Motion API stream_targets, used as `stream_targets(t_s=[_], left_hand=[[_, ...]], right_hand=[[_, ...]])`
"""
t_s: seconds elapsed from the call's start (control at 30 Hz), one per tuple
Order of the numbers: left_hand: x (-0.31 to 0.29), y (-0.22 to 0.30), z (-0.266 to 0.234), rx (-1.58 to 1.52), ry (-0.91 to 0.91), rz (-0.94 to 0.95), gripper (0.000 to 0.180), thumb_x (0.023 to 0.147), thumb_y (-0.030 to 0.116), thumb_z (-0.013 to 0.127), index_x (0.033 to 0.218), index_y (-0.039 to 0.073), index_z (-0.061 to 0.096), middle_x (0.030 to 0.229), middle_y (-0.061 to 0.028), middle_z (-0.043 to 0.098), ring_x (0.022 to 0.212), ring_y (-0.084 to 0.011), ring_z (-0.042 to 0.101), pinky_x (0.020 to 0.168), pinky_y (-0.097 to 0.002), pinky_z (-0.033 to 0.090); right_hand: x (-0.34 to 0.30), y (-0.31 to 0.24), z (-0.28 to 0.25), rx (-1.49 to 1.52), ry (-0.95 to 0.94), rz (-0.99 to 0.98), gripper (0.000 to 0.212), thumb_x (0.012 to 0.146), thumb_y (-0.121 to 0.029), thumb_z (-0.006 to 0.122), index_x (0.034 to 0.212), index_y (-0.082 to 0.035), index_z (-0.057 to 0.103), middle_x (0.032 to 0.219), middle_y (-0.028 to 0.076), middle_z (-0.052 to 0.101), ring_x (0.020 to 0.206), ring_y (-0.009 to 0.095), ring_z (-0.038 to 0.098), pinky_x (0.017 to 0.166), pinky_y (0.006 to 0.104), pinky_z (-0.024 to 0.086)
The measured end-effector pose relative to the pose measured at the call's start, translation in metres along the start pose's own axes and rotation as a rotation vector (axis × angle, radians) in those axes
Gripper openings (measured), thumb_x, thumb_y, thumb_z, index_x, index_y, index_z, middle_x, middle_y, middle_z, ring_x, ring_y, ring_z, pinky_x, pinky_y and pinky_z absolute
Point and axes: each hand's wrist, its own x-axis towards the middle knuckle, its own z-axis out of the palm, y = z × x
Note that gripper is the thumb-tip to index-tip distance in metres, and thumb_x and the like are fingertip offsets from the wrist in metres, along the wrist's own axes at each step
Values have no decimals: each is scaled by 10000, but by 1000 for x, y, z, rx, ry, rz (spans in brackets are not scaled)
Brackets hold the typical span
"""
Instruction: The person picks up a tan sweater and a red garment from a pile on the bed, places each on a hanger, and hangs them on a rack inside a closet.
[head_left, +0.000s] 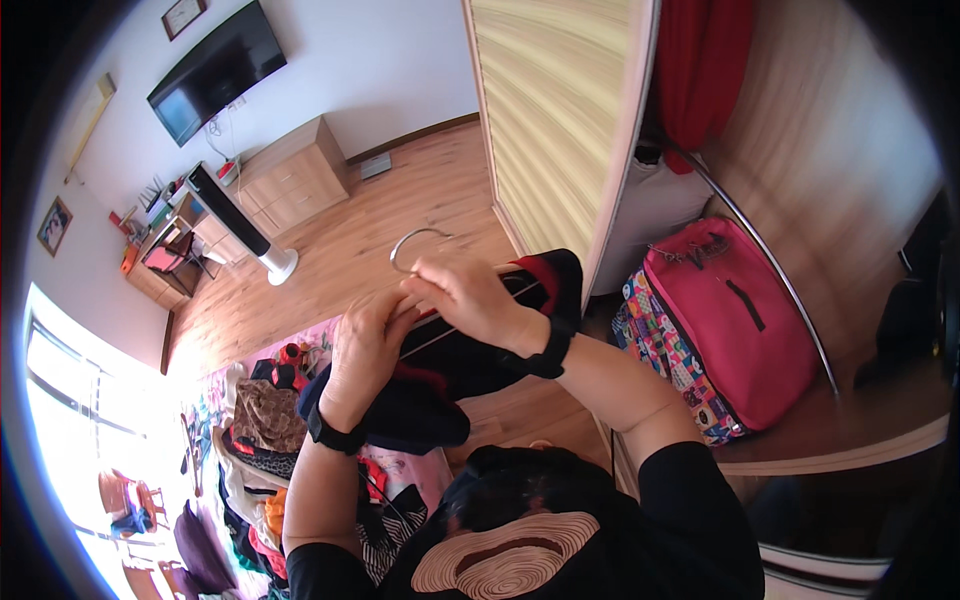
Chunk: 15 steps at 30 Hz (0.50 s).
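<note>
A wardrobe (pixel 560 120) with a pale sliding door is seen at twelve o'clock, and a pink bag (pixel 735 320) is stowed inside it at three o'clock. A heap of mixed clothes (pixel 270 440) is spread at seven o'clock. At the centre a dark garment (pixel 440 375) with red trim is held draped over a wire hanger (pixel 415 243), whose hook is raised at eleven o'clock. The garment is judged soft, light and limp; the hanger stiff, thin and light, best taken at the neck below the hook. The left hand (pixel 362 345) is closed on the cloth, the right hand (pixel 470 295) pinched shut on the hanger's neck.
</note>
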Motion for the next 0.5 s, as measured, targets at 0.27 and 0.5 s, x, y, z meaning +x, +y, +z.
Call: stream_targets(t_s=[0.27, 0.5], left_hand=[[0, -11, 5, -477, -56, -280, 221, 825, 121, 651, 988, -25, 625, 681, 15, 581, 629, -71, 536, 564, -237, 412], [-3, -6, -12, -288, -64, -464, 251, 810, 244, 685, 894, 8, 688, 539, -22, 507, 533, -61, 505, 516, -223, 402]], right_hand=[[-14, 10, -20, -95, 82, -178, 332, 736, -194, 716, 996, -56, 562, 962, 147, 592, 920, 333, 556, 796, 402, 429], [-91, 59, -39, -506, 19, 354, 630, 635, -61, 739, 1167, -80, 403, 1121, 157, 445, 1066, 365, 445, 911, 408, 385]])
